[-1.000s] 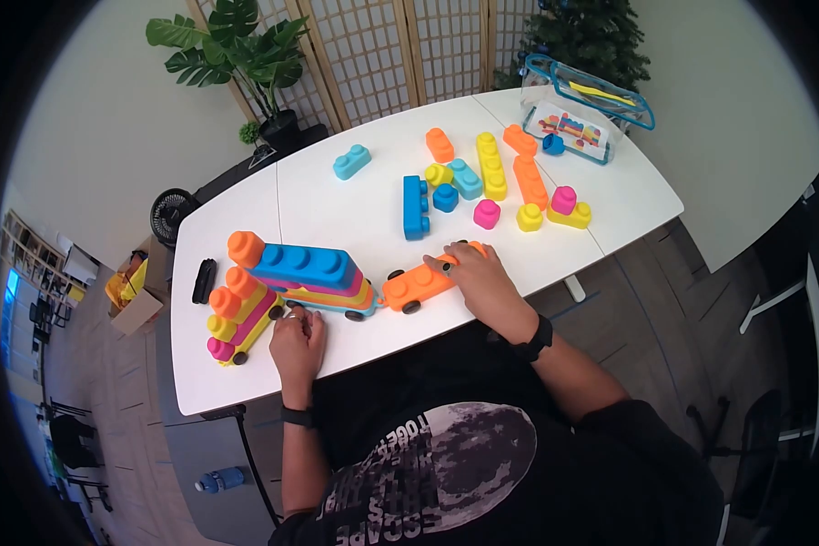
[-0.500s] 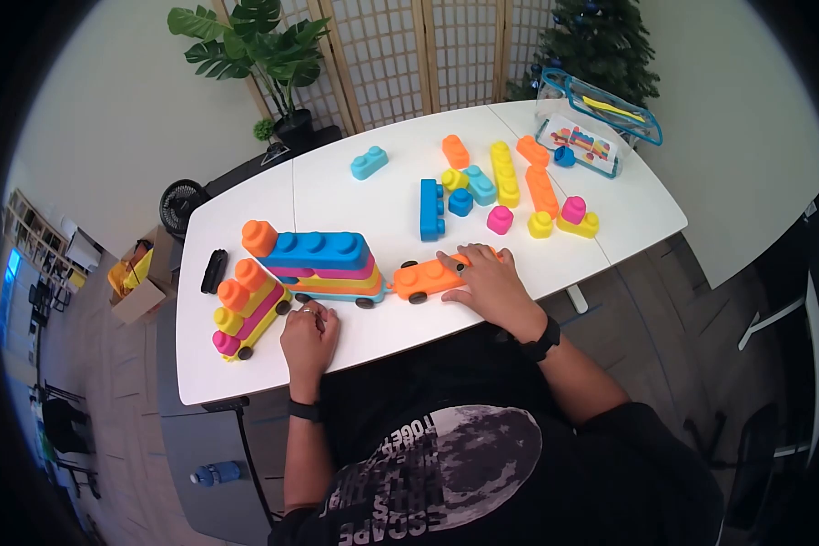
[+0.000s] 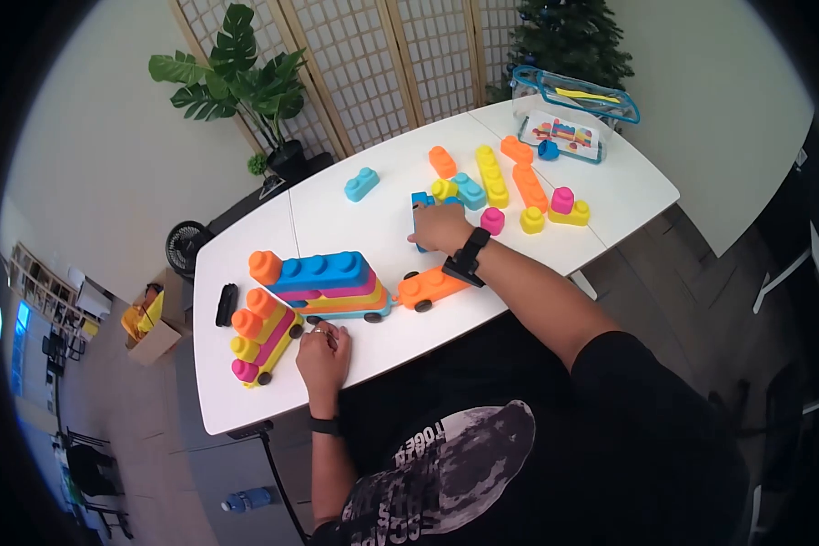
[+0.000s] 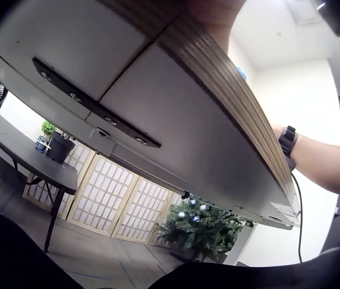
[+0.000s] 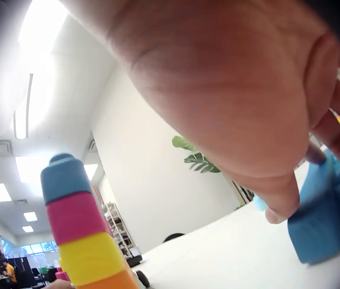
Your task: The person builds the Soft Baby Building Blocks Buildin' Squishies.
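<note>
My right hand (image 3: 441,227) reaches over the orange wheeled base (image 3: 425,288) and holds a long blue building block (image 3: 419,198). In the right wrist view, the thumb is at the near side of the blue block (image 5: 320,226), with fingers over its far side. Loosely curled, my left hand (image 3: 324,358) rests near the table's front edge and holds nothing. Just beyond it stands a wheeled wagon stacked with blocks, a blue block (image 3: 323,272) on top. To its left is another wheeled stack (image 3: 268,337) of orange, yellow and pink blocks. The orange base adjoins the wagon's right end.
Loose blocks, including a long yellow block (image 3: 491,177) and a pink block (image 3: 492,220), lie to the right on the white table (image 3: 355,227). A clear bag (image 3: 573,114) stands at the back right, and a black object (image 3: 227,305) lies at the left.
My right hand has left the orange wheeled base and moved forward to the long blue block, taking hold of it. My left hand stays near the front edge.
</note>
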